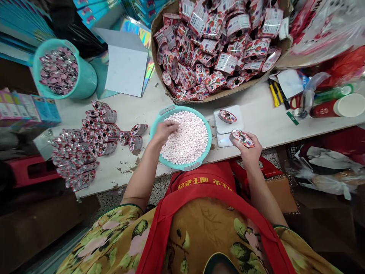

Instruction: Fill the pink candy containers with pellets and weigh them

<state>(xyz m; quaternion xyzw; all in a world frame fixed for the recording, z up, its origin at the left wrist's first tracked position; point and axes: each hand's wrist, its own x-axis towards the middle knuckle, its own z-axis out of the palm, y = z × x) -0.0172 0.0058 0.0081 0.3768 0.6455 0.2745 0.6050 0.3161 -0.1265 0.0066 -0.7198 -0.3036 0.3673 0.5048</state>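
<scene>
My left hand point(167, 130) is over the left side of a turquoise basin point(209, 142) full of small pale pink candies point(189, 139). Its fingers are drawn together, and I cannot make out what is between them. In my right hand point(252, 148) is an oval candy container point(242, 138) with red and white printing, gripped around its side and tilted. A white piece sits at that container's left end. Just beyond it, a similar candy container point(227, 116) with a dark round hole on top lies on a small white scale point(238, 127).
A cardboard box point(159, 89) of printed containers stands behind the basin. Several more containers point(82, 148) are clustered at the left. A turquoise bucket point(88, 80) holds small pink and silver pieces. Cutters point(275, 93) and a red cup point(323, 109) lie at the right.
</scene>
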